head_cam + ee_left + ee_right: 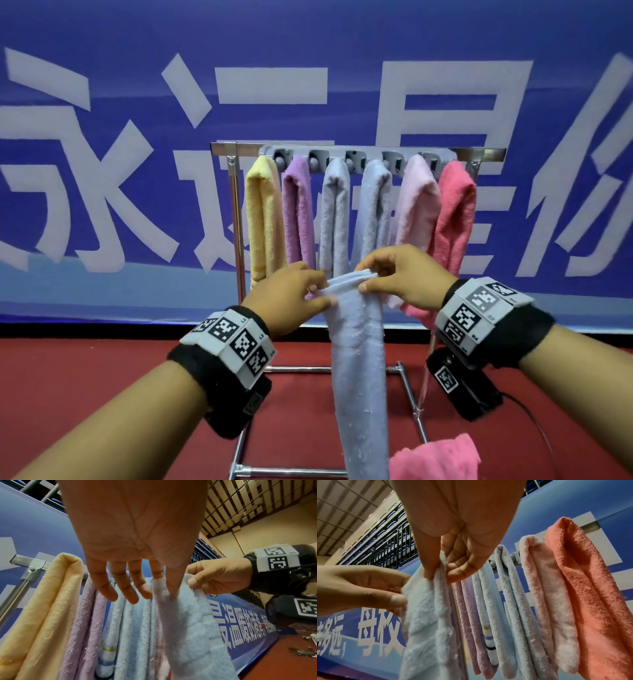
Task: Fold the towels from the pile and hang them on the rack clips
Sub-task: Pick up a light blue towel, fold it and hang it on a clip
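pale blue towel hangs lengthwise in front of the rack, folded into a narrow strip, top edge held between both hands. left hand pinches the left end of that edge with thumb and forefinger; in the left wrist view the other fingers are spread straight and clear of the cloth. right hand is clamped on the bunched right end, thumb against curled fingers. hands are near each other, not touching. six towels are already on the rack clips, left to right: yellow towel, purple towel, two light blue towels, pale pink towel, coral towel. bright pink towel lies low on the red floor, beside the hanging strip. blue banner with white characters is behind the rack.
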The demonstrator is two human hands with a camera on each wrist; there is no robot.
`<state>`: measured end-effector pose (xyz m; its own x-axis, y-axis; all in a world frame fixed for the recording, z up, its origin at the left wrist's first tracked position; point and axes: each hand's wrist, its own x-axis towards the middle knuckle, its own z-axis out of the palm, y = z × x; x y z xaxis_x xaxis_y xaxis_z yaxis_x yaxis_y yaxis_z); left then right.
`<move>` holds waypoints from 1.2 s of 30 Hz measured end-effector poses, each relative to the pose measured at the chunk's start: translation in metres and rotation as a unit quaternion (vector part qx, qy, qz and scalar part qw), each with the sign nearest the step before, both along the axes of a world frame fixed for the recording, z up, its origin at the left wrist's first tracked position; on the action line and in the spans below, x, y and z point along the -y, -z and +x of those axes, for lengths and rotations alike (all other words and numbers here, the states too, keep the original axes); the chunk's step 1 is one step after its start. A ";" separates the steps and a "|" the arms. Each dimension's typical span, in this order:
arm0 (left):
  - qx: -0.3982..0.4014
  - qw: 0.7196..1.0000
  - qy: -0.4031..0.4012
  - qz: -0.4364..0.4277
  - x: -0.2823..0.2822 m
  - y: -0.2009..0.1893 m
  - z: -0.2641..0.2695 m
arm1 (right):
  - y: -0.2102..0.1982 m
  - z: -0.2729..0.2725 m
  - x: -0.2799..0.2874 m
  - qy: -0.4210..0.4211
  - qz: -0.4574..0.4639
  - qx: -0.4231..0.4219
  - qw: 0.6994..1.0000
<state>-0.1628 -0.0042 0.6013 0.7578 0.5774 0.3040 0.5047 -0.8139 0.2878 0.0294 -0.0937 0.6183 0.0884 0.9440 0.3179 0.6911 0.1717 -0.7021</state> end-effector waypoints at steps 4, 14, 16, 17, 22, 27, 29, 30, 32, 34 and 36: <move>-0.059 0.991 -0.010 0.122 -0.004 -0.020 -0.003 | -0.009 -0.006 -0.007 0.017 -0.002 0.058 0.998; 0.064 0.994 0.081 -0.035 -0.026 -0.036 -0.008 | -0.038 -0.009 -0.016 0.037 0.024 0.072 0.996; 0.085 0.992 0.078 -0.044 -0.027 -0.043 -0.010 | -0.041 -0.006 -0.017 0.036 0.023 0.068 0.997; 0.099 0.991 0.076 -0.050 -0.028 -0.047 -0.011 | -0.043 -0.005 -0.018 0.035 0.022 0.062 0.997; 0.172 0.969 0.093 -0.151 -0.026 -0.062 -0.009 | -0.055 -0.004 -0.021 0.020 0.011 0.010 1.000; 0.230 0.951 0.075 -0.195 -0.027 -0.062 -0.005 | -0.058 -0.004 -0.021 -0.001 0.006 0.004 1.000; 0.240 0.946 0.075 -0.205 -0.028 -0.061 -0.005 | -0.060 -0.002 -0.021 -0.009 0.001 0.003 1.000; 0.244 0.945 0.073 -0.206 -0.029 -0.061 -0.005 | -0.061 -0.002 -0.021 -0.015 -0.003 -0.003 1.000; 0.252 0.943 0.073 -0.206 -0.028 -0.061 -0.005 | -0.061 -0.002 -0.023 -0.029 -0.009 -0.009 1.000; 0.259 0.941 0.069 -0.209 -0.029 -0.060 -0.003 | -0.061 -0.001 -0.026 -0.035 -0.009 0.000 0.999; 0.270 0.935 0.052 -0.223 -0.032 -0.058 -0.001 | -0.061 -0.002 -0.029 -0.039 0.002 -0.003 0.999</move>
